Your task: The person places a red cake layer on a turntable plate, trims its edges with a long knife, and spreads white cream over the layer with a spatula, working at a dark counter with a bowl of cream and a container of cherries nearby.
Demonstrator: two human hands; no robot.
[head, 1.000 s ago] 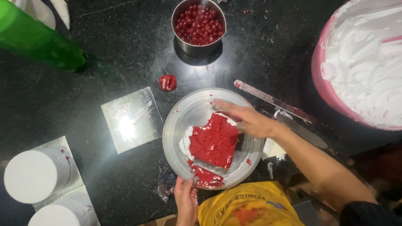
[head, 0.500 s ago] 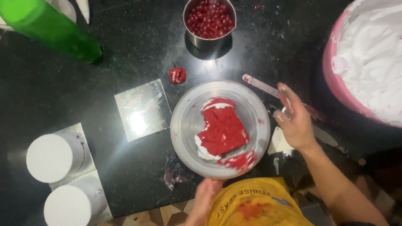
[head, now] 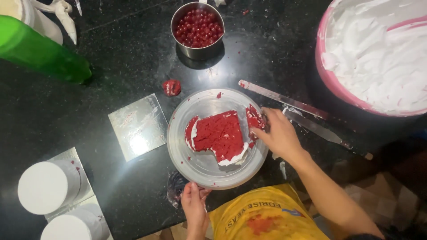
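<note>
At the far left a green bottle (head: 42, 51) lies tilted across the black counter (head: 111, 58), and below it, in the lower left corner, two white frosted round cakes (head: 46, 193) stand on silver boards, one partly cut off by the frame edge. To their right a bare square silver cake board (head: 140, 126) lies flat, just beside the round metal turntable plate (head: 200, 164). A small red crumb lump (head: 171, 87) sits on the counter between that board and the steel bowl of red cherries (head: 198, 27) at the top. The left hand (head: 194, 204) grips the near rim of the plate, thumb on top and fingers under the edge. On the plate lies a red velvet cake slab (head: 220, 135) with white cream along its left and lower edges, roughly in the middle of the plate. The right hand (head: 278, 133) reaches in from the right with fingers pinched on a small red cake piece (head: 254, 119) at the slab's right side. Below, a yellow packet (head: 267, 218) rests at the counter's near edge. Right of the hand two long metal spatulas (head: 284, 98) lie side by side on the counter, and at the upper right stands a pink bowl (head: 329, 80) full of white whipped cream (head: 382, 49).
</note>
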